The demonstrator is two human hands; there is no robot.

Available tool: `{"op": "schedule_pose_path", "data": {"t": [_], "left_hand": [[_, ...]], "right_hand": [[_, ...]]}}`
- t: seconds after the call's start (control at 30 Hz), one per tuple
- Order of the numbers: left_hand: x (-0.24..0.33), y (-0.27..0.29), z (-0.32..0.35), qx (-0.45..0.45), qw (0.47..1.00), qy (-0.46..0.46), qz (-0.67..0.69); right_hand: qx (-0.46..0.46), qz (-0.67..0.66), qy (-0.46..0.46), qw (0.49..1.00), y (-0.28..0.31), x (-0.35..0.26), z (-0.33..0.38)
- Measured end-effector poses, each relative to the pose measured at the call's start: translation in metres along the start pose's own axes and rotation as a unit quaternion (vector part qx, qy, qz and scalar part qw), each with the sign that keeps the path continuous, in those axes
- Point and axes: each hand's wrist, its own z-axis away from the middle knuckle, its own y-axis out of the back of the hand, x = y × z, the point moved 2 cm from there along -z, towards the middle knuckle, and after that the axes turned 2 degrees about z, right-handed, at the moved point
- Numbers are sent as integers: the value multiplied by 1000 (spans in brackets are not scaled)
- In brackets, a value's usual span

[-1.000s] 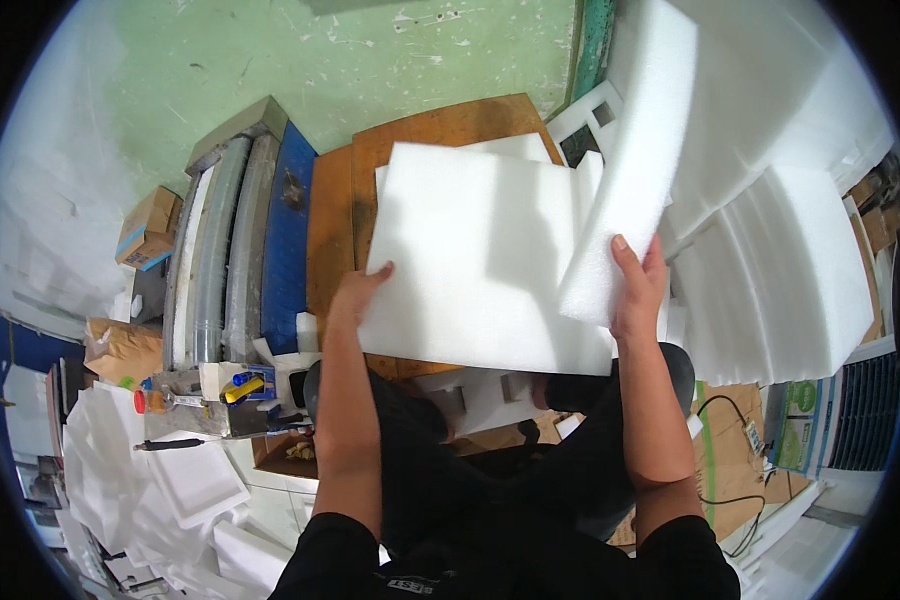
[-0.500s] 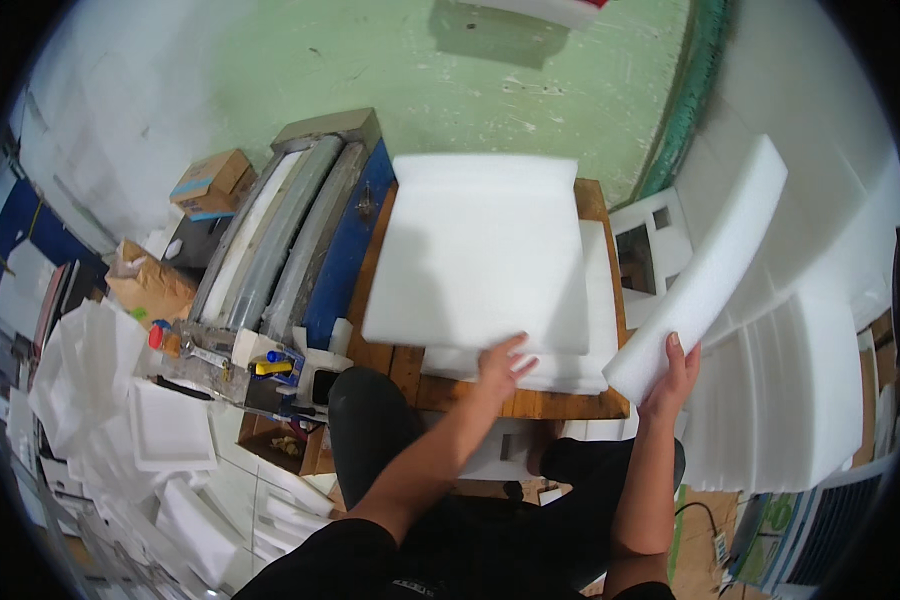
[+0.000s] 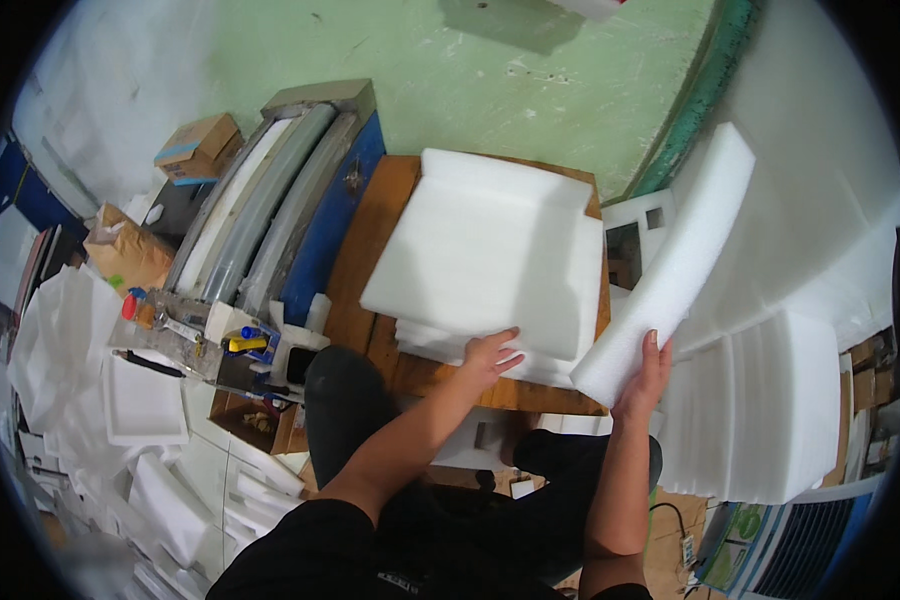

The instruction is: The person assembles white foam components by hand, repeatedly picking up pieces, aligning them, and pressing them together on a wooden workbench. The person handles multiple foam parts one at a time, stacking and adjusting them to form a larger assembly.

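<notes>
A long white foam strip (image 3: 682, 270) leans up and away in my right hand (image 3: 645, 378), which grips it near its lower end. On the wooden table (image 3: 395, 190) lies a white foam sheet (image 3: 485, 250) with a raised strip along its far edge. Under it, more foam sheets (image 3: 425, 343) show at the near side. My left hand (image 3: 492, 358) rests at the near edge of the top sheet, fingers spread and holding nothing.
A machine with long rollers (image 3: 285, 200) and a blue side stands left of the table. Stacked white foam sheets (image 3: 755, 415) stand at the right. A cardboard box (image 3: 198, 148), a brown paper bag (image 3: 128, 245) and a white foam tray (image 3: 145, 400) are at the left.
The top sheet has turned clockwise on the pile. My left hand stays at its near edge, and the foam strip is still in my right hand. The whole view has shifted slightly.
</notes>
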Motion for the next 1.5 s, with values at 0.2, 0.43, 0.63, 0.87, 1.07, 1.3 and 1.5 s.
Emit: {"op": "schedule_pose_path", "data": {"t": [0.2,0.43,0.63,0.87,1.07,1.3,1.5], "left_hand": [[-38,-15,-1,-20,999,-7,-42],[17,-12,48,-202,841,-8,-502],[102,-16,91,-162,573,-231,-770],[66,-7,94,-289,513,-157,-793],[83,-14,107,-269,564,-242,-742],[89,-16,110,-318,596,-231,-700],[103,-22,124,-363,584,-218,-692]], "right_hand": [[-62,73,27,995,-23,6,2],[-242,221,112,938,-72,20,11],[-442,375,178,795,-151,14,-21],[-591,461,313,583,-296,65,-27],[-609,487,352,518,-359,117,-15],[-624,423,390,529,-442,146,22],[-627,371,407,551,-535,160,54]]}}
